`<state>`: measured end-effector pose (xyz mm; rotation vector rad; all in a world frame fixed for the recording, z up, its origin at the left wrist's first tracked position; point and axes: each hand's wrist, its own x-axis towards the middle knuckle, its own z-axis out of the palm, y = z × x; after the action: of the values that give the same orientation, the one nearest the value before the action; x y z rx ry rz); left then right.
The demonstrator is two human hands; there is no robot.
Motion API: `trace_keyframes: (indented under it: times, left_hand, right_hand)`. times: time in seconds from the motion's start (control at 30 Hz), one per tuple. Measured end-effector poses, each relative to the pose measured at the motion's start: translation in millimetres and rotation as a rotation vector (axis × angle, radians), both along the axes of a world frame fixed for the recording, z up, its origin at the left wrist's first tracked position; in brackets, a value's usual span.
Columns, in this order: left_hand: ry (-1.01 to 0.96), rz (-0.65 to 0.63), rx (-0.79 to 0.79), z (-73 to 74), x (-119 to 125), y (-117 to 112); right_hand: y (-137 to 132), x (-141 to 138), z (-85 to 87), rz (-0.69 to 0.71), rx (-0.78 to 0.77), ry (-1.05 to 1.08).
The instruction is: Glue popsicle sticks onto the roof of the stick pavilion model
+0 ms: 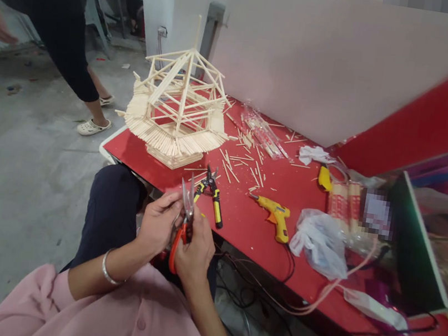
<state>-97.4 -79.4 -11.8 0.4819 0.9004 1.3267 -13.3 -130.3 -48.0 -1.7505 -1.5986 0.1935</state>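
Above my lap, my right hand (197, 248) is closed round a pair of scissors (177, 248) with red-orange handles, its blades apart and pointing up. My left hand (158, 221) is beside the blades with its fingers pinched together; whatever they hold is too small to make out. Just beyond my hands, yellow-and-black wire strippers (215, 203) lie on the red table (236, 226). A pagoda-like model of thin wooden sticks (182, 111) stands at the table's left end, with an open-framed roof and a slatted skirt.
Loose sticks (233, 164) and a plastic packet of sticks (265, 135) lie right of the model. Further right are a yellow glue gun (274, 213), a crumpled plastic bag (320, 241) and a green panel (418, 247). Cables hang below the table. Another person (57, 14) stands at left.
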Motion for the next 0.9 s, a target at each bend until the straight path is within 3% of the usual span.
trace_keyframes:
  times: [0.37, 0.7, 0.9]
  left_hand:
    - [0.062, 0.020, -0.027, -5.6, -0.1, -2.5]
    - [0.267, 0.005, 0.223, 0.3, -2.2, -6.3]
    - [0.237, 0.039, 0.249, -5.8, -0.8, -5.6]
  right_hand:
    - [0.3, -4.4, 1.1, 0.002, -0.005, 0.055]
    - [-1.3, -5.5, 2.6, 0.007, 0.139, 0.042]
    - [2.1, -3.9, -3.3, 0.053, 0.181, 0.066]
